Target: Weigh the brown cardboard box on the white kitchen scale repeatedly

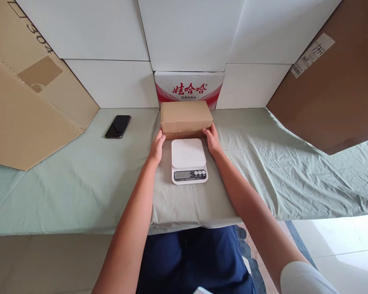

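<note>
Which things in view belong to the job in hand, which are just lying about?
Job in hand:
- small brown box, left hand and right hand at its sides
- white scale, probably: right in front of the box

Apparently just lying about:
- black phone, off left
- red-and-white carton, behind
- left cardboard panel, right cardboard panel

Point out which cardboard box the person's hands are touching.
The small brown box, held between left hand and right hand, just beyond the white scale. The red-lettered carton behind it, left cardboard panel and right cardboard panel aren't touched.
</note>
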Motion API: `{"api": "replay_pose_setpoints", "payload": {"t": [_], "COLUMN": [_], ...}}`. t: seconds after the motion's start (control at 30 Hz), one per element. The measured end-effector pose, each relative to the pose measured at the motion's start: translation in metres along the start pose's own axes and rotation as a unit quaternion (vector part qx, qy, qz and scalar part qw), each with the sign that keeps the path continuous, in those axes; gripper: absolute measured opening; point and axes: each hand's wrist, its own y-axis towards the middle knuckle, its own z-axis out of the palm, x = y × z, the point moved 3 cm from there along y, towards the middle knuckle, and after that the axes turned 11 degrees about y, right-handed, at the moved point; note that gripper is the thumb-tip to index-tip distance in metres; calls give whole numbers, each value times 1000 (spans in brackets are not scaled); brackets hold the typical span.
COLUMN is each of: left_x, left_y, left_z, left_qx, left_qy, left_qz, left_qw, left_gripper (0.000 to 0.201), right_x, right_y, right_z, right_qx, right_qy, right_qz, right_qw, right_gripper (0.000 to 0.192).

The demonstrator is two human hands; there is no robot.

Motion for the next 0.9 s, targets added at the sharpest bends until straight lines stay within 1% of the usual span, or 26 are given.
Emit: {"api": "replay_pose_setpoints", "payload": {"t": [0.13,0.27,0.37,0.47,0.53,0.67,0.77,0.9], "left_x": [-7,-27,-48,-62,-63,-53,-48,-44], "left_y": [-2,-13,-36,-70,-94,-132,-148,-157], "left_z": [1,0,0,2,5,10,11,11], "left_qx": [7,-10,-36,-63,-61,-47,-37,-43], "left_qy": [11,29,58,69,84,102,100,90], "left_qz": [37,83,128,161,159,150,150,122], "left_qw": [999,996,989,983,982,982,983,987], "left_gripper": [62,68,83,90,93,96,91,92], "right_x": [6,21,40,56,61,59,55,51], "right_y": [-4,-16,-36,-65,-87,-122,-136,-138], "right_z": [5,12,18,15,9,-7,-13,-13], "right_qx": [10,16,32,31,31,34,38,31], "right_qy": [1,29,30,22,17,14,16,10], "right_qz": [-12,-68,-101,-116,-120,-106,-93,-73], "right_qw": [1000,997,994,993,992,994,995,997], "right_gripper": [47,60,70,74,74,72,69,68]}}
